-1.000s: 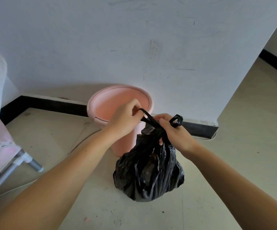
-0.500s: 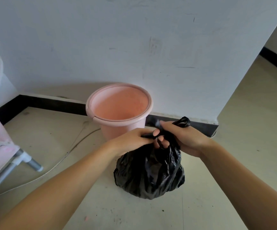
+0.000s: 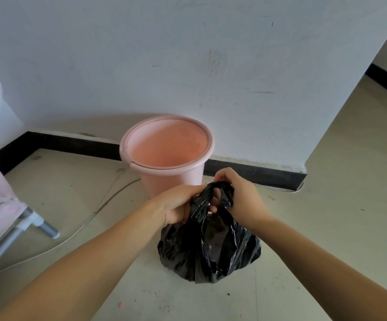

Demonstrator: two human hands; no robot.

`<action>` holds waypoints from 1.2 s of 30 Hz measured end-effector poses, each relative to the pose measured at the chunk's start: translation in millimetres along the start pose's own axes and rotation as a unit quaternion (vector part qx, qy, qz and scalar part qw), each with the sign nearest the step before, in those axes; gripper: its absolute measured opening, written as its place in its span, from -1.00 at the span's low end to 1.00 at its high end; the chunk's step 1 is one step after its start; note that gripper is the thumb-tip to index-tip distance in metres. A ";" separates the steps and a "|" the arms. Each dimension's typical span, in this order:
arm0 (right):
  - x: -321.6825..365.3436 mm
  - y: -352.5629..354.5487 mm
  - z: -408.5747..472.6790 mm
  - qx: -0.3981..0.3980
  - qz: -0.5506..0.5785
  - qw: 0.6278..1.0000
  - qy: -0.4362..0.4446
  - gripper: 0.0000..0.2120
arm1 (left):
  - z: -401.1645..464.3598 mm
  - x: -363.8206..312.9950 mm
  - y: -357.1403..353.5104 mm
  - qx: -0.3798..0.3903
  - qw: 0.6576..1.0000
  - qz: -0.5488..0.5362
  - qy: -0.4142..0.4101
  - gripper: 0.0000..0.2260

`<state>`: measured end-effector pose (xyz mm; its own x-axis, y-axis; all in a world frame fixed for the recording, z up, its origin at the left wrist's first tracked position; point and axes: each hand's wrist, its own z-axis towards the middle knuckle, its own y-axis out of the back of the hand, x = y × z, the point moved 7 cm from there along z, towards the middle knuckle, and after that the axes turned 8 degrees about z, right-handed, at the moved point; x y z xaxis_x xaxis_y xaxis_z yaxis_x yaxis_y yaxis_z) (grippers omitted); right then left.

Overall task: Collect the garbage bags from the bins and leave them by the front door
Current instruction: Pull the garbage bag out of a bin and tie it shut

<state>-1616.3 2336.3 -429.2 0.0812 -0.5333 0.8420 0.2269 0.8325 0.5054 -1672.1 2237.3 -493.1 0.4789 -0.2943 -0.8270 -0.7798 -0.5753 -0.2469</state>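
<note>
A full black garbage bag (image 3: 211, 249) sits on the floor just in front of a pink plastic bin (image 3: 171, 177), which stands empty against the white wall. My left hand (image 3: 176, 205) grips the left handle strip of the bag near its top. My right hand (image 3: 238, 195) holds the right handle, whose black loop curls over my fingers. Both hands meet above the bag's neck, with the handles crossed between them.
A black skirting board (image 3: 72, 144) runs along the wall. A pink fabric frame with a grey metal leg (image 3: 46, 229) stands at the left, and a thin white cable (image 3: 90, 218) trails across the floor. The wall ends in a corner (image 3: 308, 163) at the right.
Both hands have dropped lower and drawn together over the bag's neck, working the handle strips round each other. The bin's inside is now fully in view.
</note>
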 end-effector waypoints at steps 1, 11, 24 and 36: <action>-0.6 0.1 -0.2 0.001 0.011 1.000 0.001 -0.81 | -0.3 -3.6 1.0 -0.002 1.000 -0.021 -0.018 -0.83; -52.4 26.0 5.1 -0.071 -0.164 0.982 -0.060 -0.70 | -3.2 -15.6 65.9 -0.355 0.874 0.326 -0.067 -0.74; -211.7 57.6 -64.9 0.115 -0.423 0.852 -0.285 -0.73 | -27.8 90.1 173.2 -0.305 0.809 0.475 0.164 -0.83; -204.6 66.3 -45.5 -0.110 0.074 0.916 -0.378 -0.72 | -39.9 39.3 167.2 -0.391 0.748 0.536 -0.006 -0.84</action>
<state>-1573.8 2493.8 -576.5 -0.5494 -0.0910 0.8306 0.4655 0.7921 0.3947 -1767.6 2099.1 -546.7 -0.2608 -0.9024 -0.3431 -0.2360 -0.2850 0.9290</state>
